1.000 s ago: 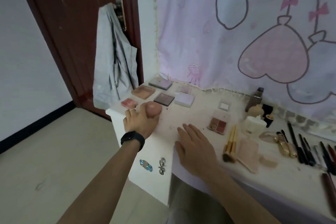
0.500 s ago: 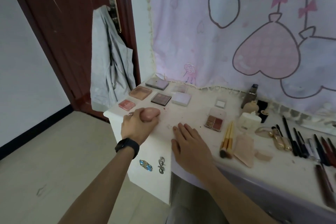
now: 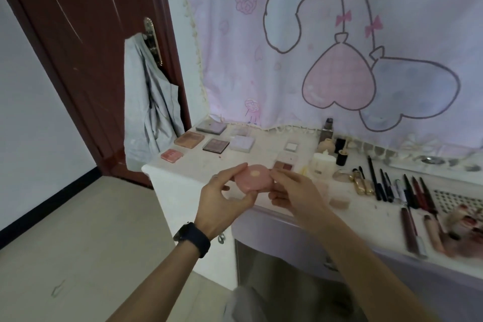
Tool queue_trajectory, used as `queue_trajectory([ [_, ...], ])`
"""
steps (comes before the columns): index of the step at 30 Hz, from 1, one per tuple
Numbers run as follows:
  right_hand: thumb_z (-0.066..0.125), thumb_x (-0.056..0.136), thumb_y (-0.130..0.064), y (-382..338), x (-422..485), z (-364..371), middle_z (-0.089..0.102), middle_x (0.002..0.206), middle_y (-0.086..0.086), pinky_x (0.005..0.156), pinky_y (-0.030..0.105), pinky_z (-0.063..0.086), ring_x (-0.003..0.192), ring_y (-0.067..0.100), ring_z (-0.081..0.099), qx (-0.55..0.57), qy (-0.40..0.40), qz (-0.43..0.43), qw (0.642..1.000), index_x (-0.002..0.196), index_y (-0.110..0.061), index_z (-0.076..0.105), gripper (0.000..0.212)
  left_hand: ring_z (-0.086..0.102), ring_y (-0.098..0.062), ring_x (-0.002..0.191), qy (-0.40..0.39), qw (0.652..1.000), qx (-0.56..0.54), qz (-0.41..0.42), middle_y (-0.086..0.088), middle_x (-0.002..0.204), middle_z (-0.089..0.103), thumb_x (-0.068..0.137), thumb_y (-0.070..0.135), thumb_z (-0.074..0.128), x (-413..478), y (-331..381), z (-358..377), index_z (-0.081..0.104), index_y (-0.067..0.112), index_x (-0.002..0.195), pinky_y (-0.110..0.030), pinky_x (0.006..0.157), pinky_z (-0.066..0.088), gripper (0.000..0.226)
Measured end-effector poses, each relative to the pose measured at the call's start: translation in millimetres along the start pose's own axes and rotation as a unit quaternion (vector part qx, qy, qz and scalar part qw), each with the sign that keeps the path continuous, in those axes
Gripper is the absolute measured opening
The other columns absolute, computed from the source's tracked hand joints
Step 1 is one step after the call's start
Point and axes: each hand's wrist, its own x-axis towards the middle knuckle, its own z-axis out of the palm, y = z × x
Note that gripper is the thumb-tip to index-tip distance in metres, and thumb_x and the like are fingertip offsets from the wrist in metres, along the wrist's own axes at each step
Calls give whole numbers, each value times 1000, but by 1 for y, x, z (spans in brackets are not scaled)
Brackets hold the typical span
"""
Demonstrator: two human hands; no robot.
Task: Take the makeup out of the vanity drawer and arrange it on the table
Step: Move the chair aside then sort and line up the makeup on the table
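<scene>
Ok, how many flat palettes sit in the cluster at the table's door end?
6: grey-lilac palette at the back corner; peach palette and small pink palette before it; dark brown palette; lilac palette; a faint pale palette behind that. Others may be hidden.

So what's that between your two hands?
A round pink compact, as the head view shows. The left hand pinches its left edge and the right hand pinches its right edge.

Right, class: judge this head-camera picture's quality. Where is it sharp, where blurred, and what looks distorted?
Head view: the pink compact in the left hand and right hand is fairly sharp; the tubes at lower right smear into blur; the door has edges that slant under the wide lens; light is soft, no hard shadows.
</scene>
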Motion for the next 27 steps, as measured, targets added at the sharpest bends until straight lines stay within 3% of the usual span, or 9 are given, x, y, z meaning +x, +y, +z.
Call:
queue_trajectory([
  [2, 63, 98, -17, -2, -13, -20, 73, 75, 11, 58, 25, 56, 61, 16, 66, 32, 14, 8, 999, 103, -11, 73, 14, 57, -1, 110, -12, 1000, 1, 14, 19, 118, 64, 68, 39, 77, -4, 9, 14, 59, 36, 131, -12, 85, 46, 66],
  [6, 59, 101, -19, 0, -36, -51, 74, 86, 20, 59, 26, 54, 70, 20, 65, 84, -10, 39, 996, 113, -3, 70, 23, 60, 2, 109, -21, 995, -95, -12, 20, 113, 67, 75, 26, 84, -10, 27, 41, 58, 34, 128, -19, 86, 51, 60],
  [10, 55, 103, -19, 5, -50, -77, 68, 66, 8, 56, 25, 54, 59, 14, 62, 144, -20, 53, 988, 122, 1, 63, 30, 61, 1, 109, -50, 990, -132, -14, 17, 115, 68, 74, 32, 84, -14, 42, 68, 60, 34, 125, -19, 84, 52, 57],
  [13, 57, 101, -19, 6, -60, -93, 70, 70, 9, 59, 26, 55, 60, 14, 63, 140, -14, 48, 989, 120, 1, 66, 29, 61, 3, 108, -77, 991, -110, -9, 17, 116, 67, 75, 33, 85, -15, 48, 79, 59, 43, 121, -17, 84, 52, 53],
  [17, 57, 102, -26, 6, -67, -107, 77, 103, 13, 69, 27, 56, 80, 20, 73, 44, -6, 27, 999, 120, -8, 68, 28, 67, -1, 99, -92, 985, -142, -42, 14, 104, 74, 81, 25, 80, -14, 57, 85, 65, 36, 115, -14, 76, 53, 39],
  [20, 66, 94, -42, 4, -71, -113, 76, 109, -3, 74, 25, 58, 96, 21, 74, -22, -18, -19, 999, 125, -22, 66, 37, 70, -15, 97, -116, 972, -192, -76, 4, 103, 75, 82, 34, 77, -15, 62, 87, 74, 22, 111, -21, 76, 56, 31],
  [23, 74, 76, -68, -3, -77, -115, 74, 111, -13, 78, 21, 58, 98, 14, 73, -117, -46, -89, 988, 115, -44, 70, 47, 69, -16, 105, -145, 964, -197, -105, 4, 108, 74, 74, 47, 82, -16, 65, 90, 76, 26, 108, -35, 88, 58, 41],
  [27, 71, 73, -74, -4, -79, -115, 76, 106, -11, 81, 29, 61, 92, 15, 75, -155, -40, -130, 979, 109, -49, 71, 43, 70, -18, 106, -193, 951, -209, -121, 4, 114, 73, 74, 52, 73, -18, 67, 94, 74, 34, 111, -36, 90, 58, 42],
])
